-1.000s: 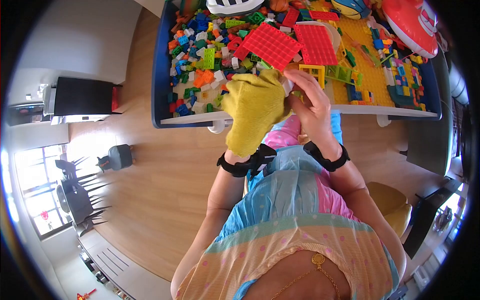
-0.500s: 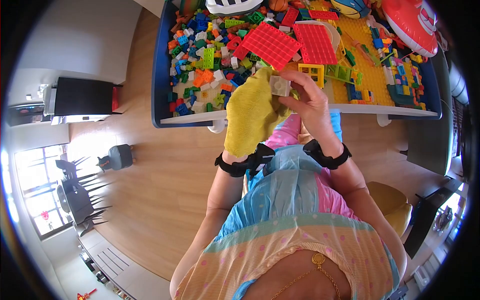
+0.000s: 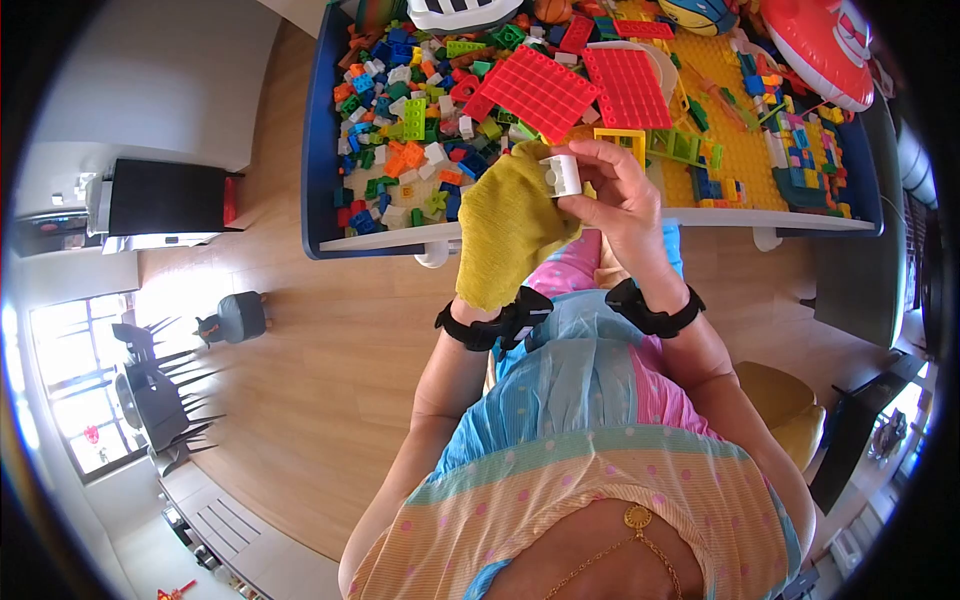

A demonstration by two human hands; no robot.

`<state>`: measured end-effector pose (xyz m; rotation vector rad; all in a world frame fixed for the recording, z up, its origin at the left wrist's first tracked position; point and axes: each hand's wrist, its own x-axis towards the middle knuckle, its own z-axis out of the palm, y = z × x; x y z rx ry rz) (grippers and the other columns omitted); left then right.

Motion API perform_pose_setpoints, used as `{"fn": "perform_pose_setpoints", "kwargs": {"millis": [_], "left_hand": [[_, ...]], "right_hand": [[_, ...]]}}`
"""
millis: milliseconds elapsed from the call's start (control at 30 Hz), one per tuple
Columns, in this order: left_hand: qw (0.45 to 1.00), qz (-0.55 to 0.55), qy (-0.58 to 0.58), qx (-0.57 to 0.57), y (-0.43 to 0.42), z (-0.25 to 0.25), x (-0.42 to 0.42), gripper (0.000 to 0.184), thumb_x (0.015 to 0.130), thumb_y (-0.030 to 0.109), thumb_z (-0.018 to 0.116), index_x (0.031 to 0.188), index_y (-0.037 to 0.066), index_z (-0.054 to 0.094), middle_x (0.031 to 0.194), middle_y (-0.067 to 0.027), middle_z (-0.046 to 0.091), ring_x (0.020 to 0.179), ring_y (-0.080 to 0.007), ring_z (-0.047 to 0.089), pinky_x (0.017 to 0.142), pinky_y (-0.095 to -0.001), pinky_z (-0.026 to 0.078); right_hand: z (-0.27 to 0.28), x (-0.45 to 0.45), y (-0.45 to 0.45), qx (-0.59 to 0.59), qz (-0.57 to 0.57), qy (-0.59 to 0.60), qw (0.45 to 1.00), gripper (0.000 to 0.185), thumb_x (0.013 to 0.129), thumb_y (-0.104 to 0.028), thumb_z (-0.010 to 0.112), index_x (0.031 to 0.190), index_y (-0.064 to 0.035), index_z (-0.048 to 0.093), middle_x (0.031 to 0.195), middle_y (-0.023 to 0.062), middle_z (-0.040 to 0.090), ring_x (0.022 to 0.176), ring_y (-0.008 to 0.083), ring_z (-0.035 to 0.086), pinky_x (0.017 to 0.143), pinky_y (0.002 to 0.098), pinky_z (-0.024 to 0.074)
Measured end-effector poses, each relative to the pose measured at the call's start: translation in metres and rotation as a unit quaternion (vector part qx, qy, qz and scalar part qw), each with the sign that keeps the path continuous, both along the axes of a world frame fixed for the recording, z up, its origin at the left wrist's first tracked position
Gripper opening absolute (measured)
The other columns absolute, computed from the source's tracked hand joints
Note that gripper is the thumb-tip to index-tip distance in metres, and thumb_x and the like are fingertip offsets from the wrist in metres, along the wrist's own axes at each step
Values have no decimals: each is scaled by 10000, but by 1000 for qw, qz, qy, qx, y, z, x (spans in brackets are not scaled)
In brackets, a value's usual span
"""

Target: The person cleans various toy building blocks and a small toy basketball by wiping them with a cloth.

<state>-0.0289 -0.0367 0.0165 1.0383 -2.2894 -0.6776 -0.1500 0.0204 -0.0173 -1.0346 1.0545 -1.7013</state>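
Note:
A yellow-green cloth (image 3: 505, 235) is draped over my left hand (image 3: 512, 205) and hides its fingers. Against the right side of the cloth is a small white toy block (image 3: 563, 176), its studs facing left. My right hand (image 3: 622, 190) pinches the block between thumb and fingers. Both hands are at the front edge of the toy-filled table (image 3: 385, 240), where colourful building bricks (image 3: 405, 155) lie scattered beyond the cloth.
Two red baseplates (image 3: 543, 92) (image 3: 627, 88) lie on the bricks. Behind my right hand is a yellow frame (image 3: 622, 135). A yellow studded board (image 3: 700, 70) carries built bricks at right. A red-and-white inflatable (image 3: 820, 50) sits at the far right corner.
The white block, mostly hidden by my fingers at first, came into view and has turned so its smooth side shows. The cloth has shifted and bunched around it.

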Motion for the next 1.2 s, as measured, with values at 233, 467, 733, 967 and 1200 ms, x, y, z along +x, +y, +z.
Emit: {"fn": "perform_pose_setpoints", "kwargs": {"millis": [233, 467, 733, 967, 1200], "left_hand": [[953, -6, -134, -273, -7, 0, -2, 311, 672, 214, 631, 894, 2, 581, 835, -126, 588, 707, -289, 552, 562, -338, 450], [975, -78, -13, -208, -9, -8, -6, 232, 630, 239, 585, 775, 58, 579, 851, -105, 562, 793, -283, 546, 594, -359, 427], [954, 49, -176, -236, -1, -31, -4, 290, 654, 242, 618, 887, 75, 576, 874, -69, 564, 796, -299, 535, 644, -385, 431], [986, -67, 87, -127, -21, -26, 20, 410, 586, 215, 707, 933, 46, 570, 896, -87, 583, 813, -309, 552, 644, -364, 443], [993, 8, -112, -42, -13, -13, 8, 569, 536, 329, 725, 995, 48, 543, 903, -163, 576, 764, -289, 582, 617, -377, 453]], "right_hand": [[7, -4, -2, 10, -125, 287, 950, 537, 678, 111, 591, 1175, -30, 447, 1080, 118, 546, 938, 200, 559, 816, 292, 453], [3, 8, 2, 31, -79, 196, 977, 655, 663, 135, 536, 1260, -53, 344, 1085, 133, 551, 914, 225, 571, 800, 310, 465], [-3, 11, 5, -3, -77, 246, 966, 678, 659, 94, 606, 1266, -44, 337, 1085, 143, 558, 934, 232, 568, 815, 314, 461], [0, 18, 3, -42, -41, 183, 981, 558, 729, 63, 634, 1234, -9, 409, 1060, 114, 561, 1022, 191, 535, 870, 278, 431], [1, 11, -3, -5, -35, 119, 992, 451, 744, 42, 639, 1171, -36, 516, 1129, 76, 545, 1030, 164, 521, 853, 264, 415]]}}
